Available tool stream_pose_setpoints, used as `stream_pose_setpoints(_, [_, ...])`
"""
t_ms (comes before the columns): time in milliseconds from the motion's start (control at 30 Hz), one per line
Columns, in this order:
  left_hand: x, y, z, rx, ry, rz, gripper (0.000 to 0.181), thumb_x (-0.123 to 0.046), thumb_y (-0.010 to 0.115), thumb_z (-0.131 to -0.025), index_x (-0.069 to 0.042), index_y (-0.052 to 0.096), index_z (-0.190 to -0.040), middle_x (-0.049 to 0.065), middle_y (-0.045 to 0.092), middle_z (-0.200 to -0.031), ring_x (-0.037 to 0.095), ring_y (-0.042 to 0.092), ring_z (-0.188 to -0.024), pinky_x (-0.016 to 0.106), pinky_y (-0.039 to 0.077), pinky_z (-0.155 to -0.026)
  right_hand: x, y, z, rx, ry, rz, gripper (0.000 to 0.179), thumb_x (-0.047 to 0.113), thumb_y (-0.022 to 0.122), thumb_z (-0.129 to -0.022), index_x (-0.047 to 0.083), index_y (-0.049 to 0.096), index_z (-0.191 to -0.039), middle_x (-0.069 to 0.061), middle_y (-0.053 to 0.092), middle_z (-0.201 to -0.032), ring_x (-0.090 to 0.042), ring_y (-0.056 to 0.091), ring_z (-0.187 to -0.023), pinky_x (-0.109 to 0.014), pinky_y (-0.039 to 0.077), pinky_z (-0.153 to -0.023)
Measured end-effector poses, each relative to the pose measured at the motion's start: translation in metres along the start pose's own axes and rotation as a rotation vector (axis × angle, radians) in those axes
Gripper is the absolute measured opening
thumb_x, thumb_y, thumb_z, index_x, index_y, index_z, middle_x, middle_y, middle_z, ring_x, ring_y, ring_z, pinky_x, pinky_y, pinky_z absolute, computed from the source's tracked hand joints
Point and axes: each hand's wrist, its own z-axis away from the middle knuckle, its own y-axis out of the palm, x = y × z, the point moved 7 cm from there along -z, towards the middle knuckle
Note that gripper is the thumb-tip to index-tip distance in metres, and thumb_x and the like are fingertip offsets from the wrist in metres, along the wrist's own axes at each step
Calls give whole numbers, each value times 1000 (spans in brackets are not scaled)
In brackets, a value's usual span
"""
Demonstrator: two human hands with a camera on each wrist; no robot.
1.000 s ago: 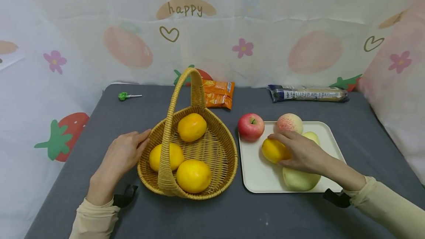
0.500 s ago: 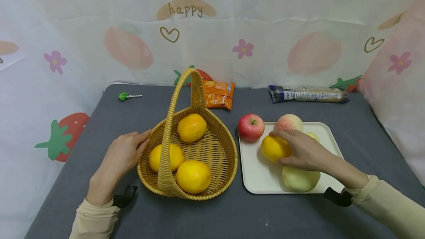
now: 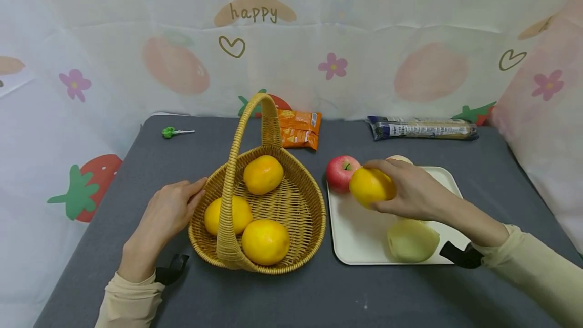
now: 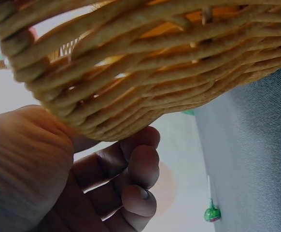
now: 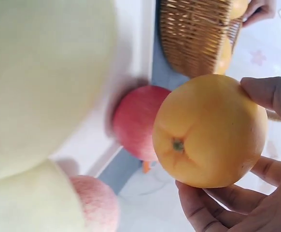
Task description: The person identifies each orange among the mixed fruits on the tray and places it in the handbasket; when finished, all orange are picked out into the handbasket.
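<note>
My right hand (image 3: 416,191) holds an orange (image 3: 371,187) between thumb and fingers, raised above the white tray (image 3: 355,247). In the right wrist view the orange (image 5: 208,130) shows its stem end, with the fingers wrapped at its side. My left hand (image 3: 168,214) grips the left rim of a wicker basket (image 3: 300,206) with a tall handle. Seen from the left wrist, the thumb and curled fingers (image 4: 143,164) meet at the basket's rim (image 4: 126,96). Three yellow-orange fruits (image 3: 265,241) lie inside the basket.
A red apple (image 3: 339,172) sits at the tray's back-left corner. A pale green fruit (image 3: 412,241) lies on the tray; a peach (image 3: 401,158) is mostly hidden behind my right hand. Farther back are an orange packet (image 3: 298,130), a long wrapped package (image 3: 423,128) and a green lollipop (image 3: 169,132).
My right hand has lifted the orange off the tray and moved it slightly left and away, so it now overlaps the apple in the head view. My left hand and the basket stay put.
</note>
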Motion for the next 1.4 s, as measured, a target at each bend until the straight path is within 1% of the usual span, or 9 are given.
stream_pose_setpoints(133, [0, 0, 0, -11, 6, -2, 35, -12, 63, -94, -1, 65, -127, 6, 58, -70, 17, 47, -57, 33, 40, -56, 8, -5, -6, -9, 13, -4, 63, 33, 80, -75, 16, 57, -131, -8, 66, -118, -27, 60, -101, -42, 50, -80])
stream_pose_setpoints(233, [0, 1, 0, -17, 11, -2, 34, -12, 63, -94, -1, 65, -127, 6, 58, -70, 17, 48, -57, 34, 41, -56, 16, -7, -11, -18, 2, -8, 64, 36, 79, -76, 16, 56, -132, -10, 66, -122, -28, 63, -99, -45, 49, -83])
stream_pose_setpoints(333, [-1, 1, 0, -17, 13, -3, 34, -12, 63, -94, -1, 65, -126, 6, 58, -70, 17, 48, -57, 34, 41, -56, 23, -9, -17, -27, -12, -8, 64, 37, 78, -77, 16, 56, -133, -10, 66, -123, -25, 65, -95, -44, 51, -81])
stream_pose_setpoints(433, [-1, 2, -1, -10, 8, -4, 35, -13, 63, -94, -1, 65, -127, 6, 58, -70, 17, 47, -58, 33, 41, -57, 30, -11, -23, -35, -18, -8, 64, 38, 77, -77, 17, 55, -134, -11, 66, -123, -24, 66, -93, -43, 53, -77])
stream_pose_setpoints(567, [0, 2, -1, 2, -3, -4, 35, -13, 62, -95, -1, 64, -128, 6, 58, -70, 16, 46, -58, 32, 40, -57, 39, -13, -30, -29, -21, -17, 66, 42, 76, -77, 18, 54, -135, -9, 66, -124, -23, 65, -93, -41, 54, -76])
stream_pose_setpoints(833, [0, 1, 0, -2, -4, 0, 34, -14, 62, -95, -1, 65, -127, 5, 57, -69, 16, 44, -56, 30, 37, -56, 57, -14, -39, -14, -49, -54, 70, 46, 76, -77, 18, 52, -137, -9, 64, -126, -22, 64, -97, -40, 54, -79])
stream_pose_setpoints(967, [1, 0, 0, -5, -3, 1, 34, -14, 62, -95, -1, 65, -127, 6, 59, -70, 16, 46, -58, 32, 39, -57, 64, -12, -43, -4, -57, -68, 70, 47, 75, -78, 19, 51, -138, -8, 63, -128, -22, 64, -100, -40, 54, -81])
stream_pose_setpoints(1233, [1, -1, 1, -10, 2, 0, 34, -13, 62, -95, -1, 65, -127, 8, 63, -75, 18, 50, -59, 36, 43, -58, 82, -6, -54, -15, -112, -89, 69, 45, 73, -80, 18, 51, -139, -10, 62, -130, -26, 63, -109, -43, 53, -88])
stream_pose_setpoints(1400, [0, -1, 1, -14, 5, 0, 34, -13, 62, -95, -1, 65, -126, 8, 62, -74, 18, 50, -59, 36, 44, -58, 95, 0, -60, -19, -165, -98, 68, 43, 73, -80, 17, 51, -138, -10, 63, -122, -23, 63, -101, -39, 54, -82])
